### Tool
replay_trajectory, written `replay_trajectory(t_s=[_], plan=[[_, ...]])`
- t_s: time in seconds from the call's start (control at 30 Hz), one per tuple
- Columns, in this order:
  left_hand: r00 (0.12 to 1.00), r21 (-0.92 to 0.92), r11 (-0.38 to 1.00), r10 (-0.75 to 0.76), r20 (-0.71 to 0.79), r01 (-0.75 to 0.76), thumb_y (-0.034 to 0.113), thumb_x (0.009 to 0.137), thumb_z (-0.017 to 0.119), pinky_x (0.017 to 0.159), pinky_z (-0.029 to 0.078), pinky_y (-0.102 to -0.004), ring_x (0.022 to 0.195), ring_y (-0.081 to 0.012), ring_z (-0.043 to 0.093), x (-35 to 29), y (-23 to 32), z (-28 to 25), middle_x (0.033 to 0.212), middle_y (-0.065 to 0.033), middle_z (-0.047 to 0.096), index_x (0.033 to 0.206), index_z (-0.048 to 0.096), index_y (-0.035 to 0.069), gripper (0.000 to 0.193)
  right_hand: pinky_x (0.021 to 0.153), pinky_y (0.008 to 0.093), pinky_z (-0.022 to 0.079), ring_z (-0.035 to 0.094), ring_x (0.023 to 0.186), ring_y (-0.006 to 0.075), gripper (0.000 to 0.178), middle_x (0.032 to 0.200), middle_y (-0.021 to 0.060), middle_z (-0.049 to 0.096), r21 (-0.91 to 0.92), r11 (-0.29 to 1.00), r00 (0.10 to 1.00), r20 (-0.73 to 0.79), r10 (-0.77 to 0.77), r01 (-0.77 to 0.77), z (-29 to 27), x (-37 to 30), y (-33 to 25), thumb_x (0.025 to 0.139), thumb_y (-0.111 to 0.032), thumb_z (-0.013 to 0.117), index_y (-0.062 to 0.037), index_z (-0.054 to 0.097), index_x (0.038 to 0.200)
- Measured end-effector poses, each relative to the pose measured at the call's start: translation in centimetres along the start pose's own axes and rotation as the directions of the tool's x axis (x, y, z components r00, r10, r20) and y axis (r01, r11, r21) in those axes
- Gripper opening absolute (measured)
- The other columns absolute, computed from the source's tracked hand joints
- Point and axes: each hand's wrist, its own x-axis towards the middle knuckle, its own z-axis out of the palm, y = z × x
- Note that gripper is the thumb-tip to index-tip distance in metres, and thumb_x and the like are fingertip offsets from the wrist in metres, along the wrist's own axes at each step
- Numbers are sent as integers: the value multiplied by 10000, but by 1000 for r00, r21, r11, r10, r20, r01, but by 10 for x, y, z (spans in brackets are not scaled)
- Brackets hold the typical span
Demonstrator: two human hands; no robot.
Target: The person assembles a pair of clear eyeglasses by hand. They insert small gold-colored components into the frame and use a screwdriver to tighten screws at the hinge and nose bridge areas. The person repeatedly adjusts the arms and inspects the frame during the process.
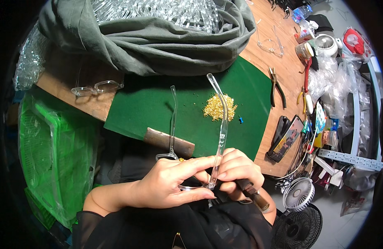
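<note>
Clear glasses frame (195, 166) pinched between left hand (168, 182) and right hand (237, 170) fingers.

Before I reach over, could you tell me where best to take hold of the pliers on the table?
Probably grip the pliers by the dark handles, coming from the near side: the handles splay toward the person, the jaws point away, and they lie flat on bare wood beside the green mat.

Phone (287, 139) with lit, colourful screen lies at the table's (257, 45) right edge, dark rectangular case. Clear plastic bags (330, 76) piled further right; small bottle with blue label (300, 14) at the top right.
</note>
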Motion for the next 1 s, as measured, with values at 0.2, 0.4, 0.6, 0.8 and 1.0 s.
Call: replay_trajectory(t_s=[0.2,0.4,0.6,0.8,1.0], plan=[[1000,-7,1000,-3,21,3,106,701,785,777,503,-274,829,-197,683,0,1,-12,879,-114,700,1236,477,-71,642,744,351,476,590,827,303,222,902,142,591,-230,817,738,352,576,-528,-23,-9,-17,810,-76,616,0,535,1001],[1000,29,999,16,17,-16,113,701,788,747,503,-254,797,-177,681,-1,-4,-8,873,-110,694,1239,485,-62,641,747,386,467,578,861,336,275,905,185,570,-233,646,454,543,707,-727,-20,4,-33,902,-218,553,25,506,1022],[1000,85,996,-12,21,10,135,720,776,687,517,-247,737,-169,671,-1,-1,-11,852,-96,679,1261,480,-40,641,740,408,464,570,839,347,241,873,183,561,-289,710,486,562,669,-642,-22,12,-35,887,-202,560,22,502,955],[999,125,992,-31,31,27,142,712,781,698,508,-250,732,-174,668,-2,-1,-11,834,-94,680,1246,492,-41,633,628,417,487,602,707,366,258,732,198,588,-369,686,491,496,716,-627,-17,10,-35,841,-217,615,26,537,799],[995,201,976,-96,35,87,135,698,788,762,486,-249,795,-180,677,-2,5,-10,853,-109,696,1236,486,-66,649,559,422,492,603,616,380,318,653,208,593,-486,689,598,355,718,-538,-11,3,-35,811,-251,648,24,549,684]])
